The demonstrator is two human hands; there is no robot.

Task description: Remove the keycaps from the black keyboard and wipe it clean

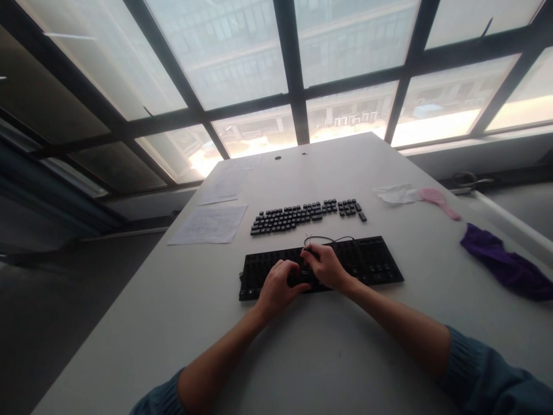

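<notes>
A black keyboard [375, 262] lies on the white table, many of its key positions showing bare without caps. My left hand [279, 285] rests on its front middle part, fingers curved and thumb stretched apart, holding nothing. Over the keyboard's middle, my right hand [325, 264] is closed in a pinch on a small tool with thin wire ends [308, 237], which looks like a keycap puller. My fingers hide most of it. Behind the keyboard, rows of loose black keycaps [294, 216] are laid out in keyboard order. A thin black cable [330, 238] curves along the keyboard's back edge.
Printed paper sheets [209, 225] lie at the left of the table [328, 357]. To the right are a crumpled white tissue [395, 195], a pink brush-like object [434, 197] and a purple cloth [503, 262]. Large windows [345, 40] rise beyond the table.
</notes>
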